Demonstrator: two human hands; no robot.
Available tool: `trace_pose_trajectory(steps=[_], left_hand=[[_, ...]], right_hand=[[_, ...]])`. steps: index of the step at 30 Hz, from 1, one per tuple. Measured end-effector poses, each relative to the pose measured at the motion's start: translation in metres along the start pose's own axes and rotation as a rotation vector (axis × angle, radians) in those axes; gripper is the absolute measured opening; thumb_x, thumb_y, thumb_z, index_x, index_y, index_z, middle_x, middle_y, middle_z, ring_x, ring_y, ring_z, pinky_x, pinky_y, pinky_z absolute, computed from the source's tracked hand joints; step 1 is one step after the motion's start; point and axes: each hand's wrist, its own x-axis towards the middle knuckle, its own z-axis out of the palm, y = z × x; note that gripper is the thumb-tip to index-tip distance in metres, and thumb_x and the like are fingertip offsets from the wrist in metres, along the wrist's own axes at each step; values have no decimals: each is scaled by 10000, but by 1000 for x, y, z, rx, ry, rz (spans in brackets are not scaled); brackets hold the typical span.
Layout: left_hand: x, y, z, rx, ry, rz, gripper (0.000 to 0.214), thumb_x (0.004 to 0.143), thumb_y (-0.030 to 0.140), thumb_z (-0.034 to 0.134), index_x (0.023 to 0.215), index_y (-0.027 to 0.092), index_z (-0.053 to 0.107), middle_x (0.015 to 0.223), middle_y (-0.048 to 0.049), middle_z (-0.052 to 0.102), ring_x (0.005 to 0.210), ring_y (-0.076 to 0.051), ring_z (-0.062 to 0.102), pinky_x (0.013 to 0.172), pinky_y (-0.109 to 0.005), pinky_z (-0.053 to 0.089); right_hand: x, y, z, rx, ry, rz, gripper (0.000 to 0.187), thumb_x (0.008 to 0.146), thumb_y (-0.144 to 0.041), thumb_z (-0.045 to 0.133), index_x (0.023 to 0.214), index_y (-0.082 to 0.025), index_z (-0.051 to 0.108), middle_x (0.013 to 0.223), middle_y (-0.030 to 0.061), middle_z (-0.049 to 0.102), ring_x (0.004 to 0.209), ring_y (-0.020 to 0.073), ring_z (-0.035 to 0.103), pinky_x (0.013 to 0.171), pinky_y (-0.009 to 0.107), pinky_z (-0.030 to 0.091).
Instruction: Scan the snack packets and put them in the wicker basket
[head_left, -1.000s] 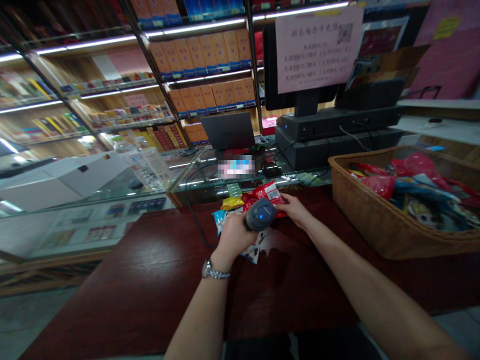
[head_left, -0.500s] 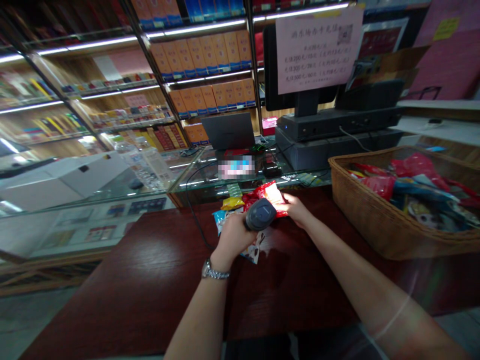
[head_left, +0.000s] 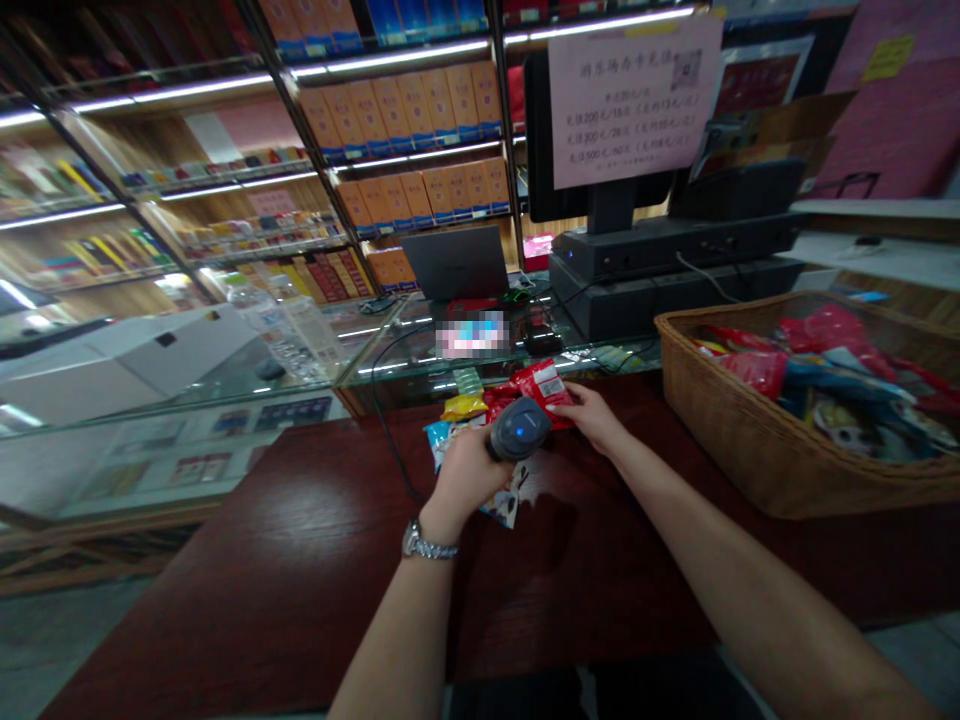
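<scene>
My left hand point(head_left: 469, 472) is wrapped round the handle of a grey barcode scanner point(head_left: 520, 429) with a blue light on its back. The scanner's head points at a red snack packet point(head_left: 545, 385), whose white barcode label faces up. My right hand point(head_left: 596, 418) pinches that red packet at its right edge and holds it tilted just above the dark red counter point(head_left: 300, 560). Under and left of the scanner lie a yellow packet point(head_left: 463, 405), a blue packet point(head_left: 438, 434) and a white patterned packet point(head_left: 508, 500).
A wicker basket point(head_left: 757, 450) full of snack packets stands at the right. Behind the counter are a glass display case point(head_left: 225, 400), a laptop point(head_left: 457, 262), a black till with a monitor point(head_left: 660, 265) and a pink notice point(head_left: 634, 95). Shelves of orange boxes point(head_left: 420, 110) fill the back.
The scanner's light, which lit the red packet bright half a second ago, is off now and the blue lamp shows again. Both hands have hardly moved.
</scene>
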Motion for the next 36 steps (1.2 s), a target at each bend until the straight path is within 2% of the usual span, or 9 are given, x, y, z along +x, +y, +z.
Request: trace_pose_trajectory(steps=[6, 12, 17, 20, 22, 25, 29, 32, 36], left_hand=[[2, -6, 2, -55, -24, 16, 252, 727, 144, 659, 960, 165, 753, 882, -91, 785, 825, -248, 731, 747, -314, 531], [3, -9, 5, -32, 0, 9, 171, 730, 145, 669, 881, 171, 745, 821, -80, 778, 794, -240, 724, 721, -301, 518], [2, -7, 4, -16, 24, 7, 58, 745, 167, 669, 785, 169, 711, 765, -74, 760, 723, -222, 706, 664, -283, 493], [2, -7, 3, -7, 40, 14, 54, 744, 165, 664, 774, 172, 709, 755, -69, 753, 722, -219, 700, 666, -284, 489], [2, -7, 3, -9, 42, 4, 71, 733, 152, 665, 779, 174, 714, 754, -64, 753, 727, -219, 700, 659, -280, 485], [2, -8, 2, -17, 47, -13, 86, 740, 167, 673, 810, 177, 721, 771, -62, 758, 753, -225, 708, 655, -277, 484], [3, -7, 2, -12, 34, -21, 95, 741, 187, 686, 825, 174, 730, 778, -70, 762, 760, -233, 716, 663, -285, 488], [3, -6, 1, -8, 26, -18, 100, 736, 176, 681, 822, 172, 731, 775, -73, 760, 758, -234, 713, 671, -290, 490], [2, -5, -1, 12, 27, -21, 90, 724, 145, 664, 793, 174, 714, 777, -72, 757, 743, -228, 704, 659, -288, 480]], right_hand=[[3, 0, -2, -5, 35, -49, 518, 567, -242, 828, 1070, -175, 725, 1004, 60, 775, 882, 230, 707, 881, 385, 540], [2, 0, 0, 70, 70, -9, 505, 546, -296, 873, 1018, -186, 733, 941, 36, 781, 834, 215, 716, 877, 393, 551], [1, -3, 3, 166, 60, -5, 406, 599, -257, 874, 977, -184, 745, 888, 15, 783, 776, 177, 720, 817, 320, 575], [1, -20, 1, 441, 78, 74, 226, 721, -223, 800, 931, -186, 728, 843, 14, 782, 722, 163, 723, 725, 286, 605], [0, -40, -4, 679, 116, 108, 96, 844, -236, 692, 925, -188, 713, 829, 18, 782, 728, 149, 732, 690, 250, 613], [-1, -72, -19, 971, 113, 69, 259, 994, -284, 470, 1039, -185, 705, 883, 30, 787, 770, 112, 743, 672, 188, 604], [1, -105, -39, 1221, 61, -124, 407, 1017, -230, 321, 1259, -245, 648, 956, 4, 784, 810, 97, 746, 659, 195, 602], [5, -119, -45, 1289, 85, -224, 492, 997, -182, 264, 1343, -271, 601, 983, 8, 780, 850, 104, 743, 666, 218, 600], [10, -126, -42, 1247, 127, -263, 518, 1009, -265, 206, 1325, -284, 616, 1040, 19, 769, 882, 119, 727, 660, 241, 585]])
